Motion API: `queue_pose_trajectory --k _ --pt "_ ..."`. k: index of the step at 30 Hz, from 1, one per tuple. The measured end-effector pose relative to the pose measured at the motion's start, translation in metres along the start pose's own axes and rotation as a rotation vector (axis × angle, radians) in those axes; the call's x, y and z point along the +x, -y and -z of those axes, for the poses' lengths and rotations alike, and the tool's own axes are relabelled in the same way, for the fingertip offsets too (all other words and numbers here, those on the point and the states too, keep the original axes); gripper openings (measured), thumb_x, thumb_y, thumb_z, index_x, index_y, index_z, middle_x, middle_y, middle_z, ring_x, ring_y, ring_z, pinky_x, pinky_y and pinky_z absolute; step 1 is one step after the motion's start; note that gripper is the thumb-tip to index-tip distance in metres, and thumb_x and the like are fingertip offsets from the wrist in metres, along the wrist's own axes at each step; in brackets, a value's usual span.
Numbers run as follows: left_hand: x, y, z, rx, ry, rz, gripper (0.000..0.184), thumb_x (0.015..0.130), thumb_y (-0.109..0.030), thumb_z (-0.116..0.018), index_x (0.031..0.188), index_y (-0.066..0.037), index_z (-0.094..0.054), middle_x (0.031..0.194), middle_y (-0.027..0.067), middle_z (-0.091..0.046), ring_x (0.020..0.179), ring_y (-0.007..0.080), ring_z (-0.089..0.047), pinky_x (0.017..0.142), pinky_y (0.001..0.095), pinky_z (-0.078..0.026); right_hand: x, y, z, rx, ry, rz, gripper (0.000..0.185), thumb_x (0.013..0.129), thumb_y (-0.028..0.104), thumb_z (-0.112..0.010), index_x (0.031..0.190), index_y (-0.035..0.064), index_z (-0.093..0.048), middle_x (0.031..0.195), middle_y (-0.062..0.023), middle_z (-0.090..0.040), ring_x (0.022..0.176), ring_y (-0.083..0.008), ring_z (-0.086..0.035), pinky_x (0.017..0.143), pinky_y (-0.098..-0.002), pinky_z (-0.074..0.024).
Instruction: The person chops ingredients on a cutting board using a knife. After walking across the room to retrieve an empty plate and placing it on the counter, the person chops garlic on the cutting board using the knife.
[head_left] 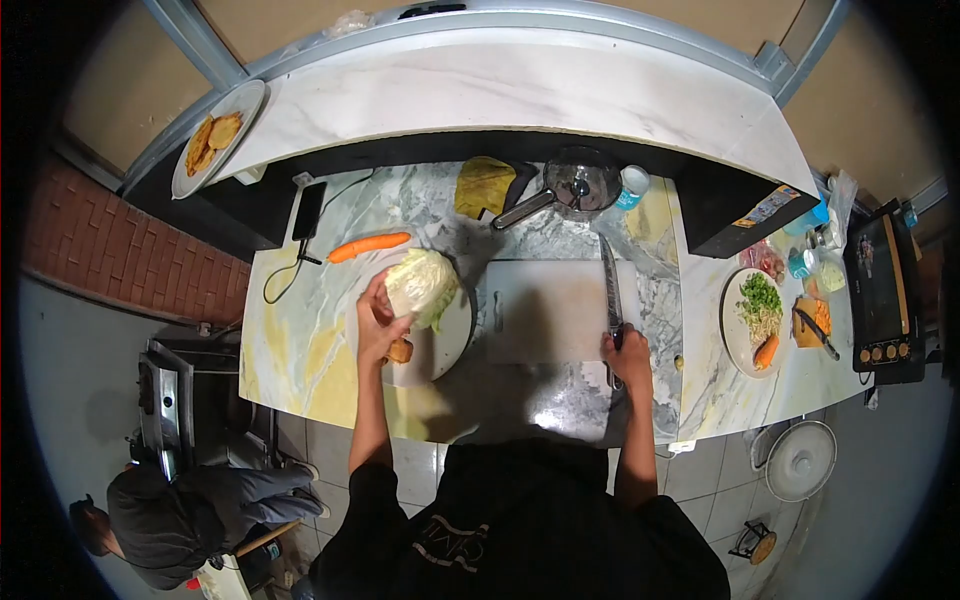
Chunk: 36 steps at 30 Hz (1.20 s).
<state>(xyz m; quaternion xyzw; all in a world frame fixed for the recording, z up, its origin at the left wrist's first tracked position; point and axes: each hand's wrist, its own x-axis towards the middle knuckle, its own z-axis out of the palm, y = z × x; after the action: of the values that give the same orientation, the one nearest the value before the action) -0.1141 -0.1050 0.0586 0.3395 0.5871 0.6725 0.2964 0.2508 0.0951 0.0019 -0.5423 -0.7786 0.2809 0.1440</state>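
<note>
My left hand (pixel 376 318) grips a pale green cabbage (pixel 423 287) over a round white plate (pixel 450 352). A small brown piece of food (pixel 400 350) lies on the plate beside that hand. My right hand (pixel 628 357) is closed round the black handle of a large knife (pixel 610 275), whose blade points away from me along the right part of a white cutting board (pixel 545 320). Beyond the cabbage, a whole carrot (pixel 368 246) lies on the marble counter.
Behind the board are a lidded pan (pixel 580 185), a yellow cloth (pixel 484 186) and a cup (pixel 632 187). At right stand a plate of cut vegetables (pixel 740 340), a small knife (pixel 820 336) and an oven (pixel 878 290). Another person (pixel 170 520) is at lower left.
</note>
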Motion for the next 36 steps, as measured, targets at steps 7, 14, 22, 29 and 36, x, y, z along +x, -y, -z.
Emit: queue_pose_trajectory --k 7,14,22,29,36 --pt "-0.026 -0.009 -0.074 -0.566 -0.070 0.373 0.082 0.081 -0.062 -0.045 0.132 0.002 -0.045 0.128 0.0163 -0.054 0.117 0.0293 -0.053 0.100 0.0418 -0.041 -0.004 0.005 0.004 -0.009 -0.007 0.012 0.029 0.081 0.025 -0.065 0.088 -0.0018 -0.057 0.079 -0.0275 -0.062 0.079 -0.0471 -0.059 0.073 -0.0519 -0.0470" --pt "-0.018 -0.006 -0.110 -0.593 -0.154 0.602 0.070 0.089 -0.062 -0.039 0.122 -0.003 -0.054 0.119 0.0144 -0.059 0.110 0.0268 -0.057 0.095 0.0406 -0.045 -0.004 0.011 0.009 -0.008 0.012 0.009 0.027 0.081 0.020 -0.064 0.088 -0.0048 -0.056 0.078 -0.0280 -0.061 0.080 -0.0474 -0.060 0.074 -0.0499 -0.0486" --pt "-0.011 0.016 -0.124 -0.398 0.058 0.604 0.061 0.090 -0.057 -0.050 0.115 -0.003 -0.059 0.108 0.0091 -0.063 0.103 0.0218 -0.059 0.091 0.0334 -0.046 -0.001 0.000 0.004 0.019 0.028 0.002 0.031 0.078 0.023 -0.067 0.088 -0.0044 -0.059 0.080 -0.0282 -0.062 0.080 -0.0461 -0.061 0.072 -0.0503 -0.0480" --pt "0.030 0.003 -0.150 0.206 0.598 0.581 0.069 0.084 -0.058 -0.056 0.113 0.004 -0.060 0.107 0.0132 -0.062 0.100 0.0206 -0.057 0.090 0.0305 -0.042 -0.004 0.003 0.002 0.003 -0.011 -0.011 0.034 0.078 0.022 -0.068 0.091 -0.0071 -0.057 0.083 -0.0297 -0.061 0.081 -0.0455 -0.060 0.074 -0.0488 -0.0477" --pt "0.065 0.013 -0.180 0.517 0.851 0.549 0.082 0.071 -0.073 -0.058 0.115 -0.004 -0.065 0.113 0.0231 -0.061 0.110 0.0267 -0.057 0.098 0.0336 -0.041 -0.006 0.001 0.001 0.010 0.002 -0.027 0.040 0.079 0.023 -0.067 0.104 -0.0066 -0.056 0.086 -0.0282 -0.061 0.084 -0.0449 -0.059 0.076 -0.0486 -0.0471"
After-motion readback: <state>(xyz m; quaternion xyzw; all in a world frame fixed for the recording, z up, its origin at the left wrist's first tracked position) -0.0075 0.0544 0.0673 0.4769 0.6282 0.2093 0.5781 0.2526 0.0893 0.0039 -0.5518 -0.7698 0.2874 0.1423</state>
